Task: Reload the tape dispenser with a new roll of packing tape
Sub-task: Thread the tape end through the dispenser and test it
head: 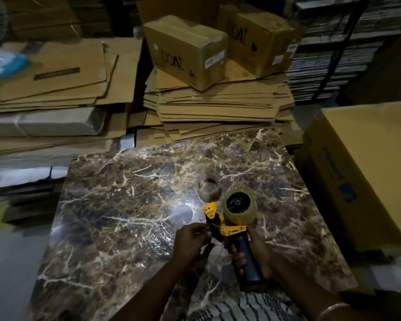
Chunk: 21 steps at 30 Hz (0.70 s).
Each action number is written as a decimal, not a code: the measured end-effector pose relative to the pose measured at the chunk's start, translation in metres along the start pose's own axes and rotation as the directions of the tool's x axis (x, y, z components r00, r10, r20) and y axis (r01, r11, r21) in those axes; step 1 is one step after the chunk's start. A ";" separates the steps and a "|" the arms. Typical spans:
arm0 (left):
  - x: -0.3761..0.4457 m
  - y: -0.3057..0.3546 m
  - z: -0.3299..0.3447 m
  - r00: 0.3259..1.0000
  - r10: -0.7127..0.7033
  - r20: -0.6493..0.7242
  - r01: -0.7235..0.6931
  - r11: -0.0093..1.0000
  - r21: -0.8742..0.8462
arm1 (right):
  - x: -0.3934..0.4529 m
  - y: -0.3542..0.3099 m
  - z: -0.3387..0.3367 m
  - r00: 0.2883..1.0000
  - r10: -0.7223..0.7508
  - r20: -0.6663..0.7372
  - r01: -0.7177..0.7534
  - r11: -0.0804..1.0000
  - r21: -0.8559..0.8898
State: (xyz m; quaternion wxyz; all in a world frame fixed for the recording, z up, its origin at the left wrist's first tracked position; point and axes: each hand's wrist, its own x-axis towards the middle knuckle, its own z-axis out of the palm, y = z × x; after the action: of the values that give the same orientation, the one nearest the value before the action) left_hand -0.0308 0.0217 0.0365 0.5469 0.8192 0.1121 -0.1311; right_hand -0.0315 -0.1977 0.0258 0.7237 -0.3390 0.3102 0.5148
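A yellow tape dispenser (225,224) with a dark blue handle is held above the marble-patterned table (125,205). A roll of clear packing tape (240,206) sits on its spindle. My right hand (252,251) is wrapped around the handle. My left hand (191,242) pinches at the dispenser's front, by the roller and blade end, where the thin tape end is hard to make out. An empty tape core (208,187) stands on the table just behind the dispenser.
Stacks of flattened cardboard (218,105) lie beyond the table, with two closed boxes (188,49) on top. A large yellow-brown box (361,167) stands at the table's right edge. More flat cartons (51,89) pile up at the left.
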 end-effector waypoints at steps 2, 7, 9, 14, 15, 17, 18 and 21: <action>-0.001 -0.005 -0.014 0.999 0.043 0.012 -0.043 0.999 0.024 | 0.001 0.006 0.012 1.000 -0.010 -0.018 0.010 1.000 0.017; -0.006 -0.018 -0.047 0.991 0.110 0.078 -0.117 0.988 0.100 | 0.013 0.025 0.034 0.998 -0.057 -0.014 0.057 0.998 -0.006; -0.002 -0.032 -0.059 0.985 0.130 0.114 -0.142 0.984 0.105 | 0.015 0.032 0.042 0.997 -0.072 -0.018 0.071 0.997 -0.035; 0.003 -0.041 -0.079 0.973 0.159 0.169 -0.178 0.979 0.104 | 0.023 0.045 0.049 0.981 -0.167 -0.099 0.157 0.982 -0.104; 0.005 -0.042 -0.080 0.968 0.172 0.185 -0.197 0.972 0.126 | 0.024 0.046 0.049 0.977 -0.189 -0.097 0.179 0.978 -0.106; 0.009 -0.042 -0.082 0.950 0.203 0.236 -0.243 0.959 0.150 | 0.020 0.050 0.047 0.972 -0.220 -0.081 0.207 0.968 -0.145; 0.010 -0.043 -0.082 0.941 0.215 0.260 -0.263 0.951 0.163 | 0.017 0.051 0.046 0.968 -0.235 -0.085 0.215 0.958 -0.192; 0.015 -0.045 -0.077 0.920 0.237 0.312 -0.312 0.925 0.217 | 0.012 0.053 0.040 0.943 -0.303 -0.138 0.237 0.902 -0.362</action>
State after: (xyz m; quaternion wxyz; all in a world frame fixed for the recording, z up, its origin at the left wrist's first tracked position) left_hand -0.0246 0.1109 0.0211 0.4569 0.8650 -0.1016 -0.1809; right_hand -0.0745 -0.1462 0.0302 0.6856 -0.5466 0.2343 0.4199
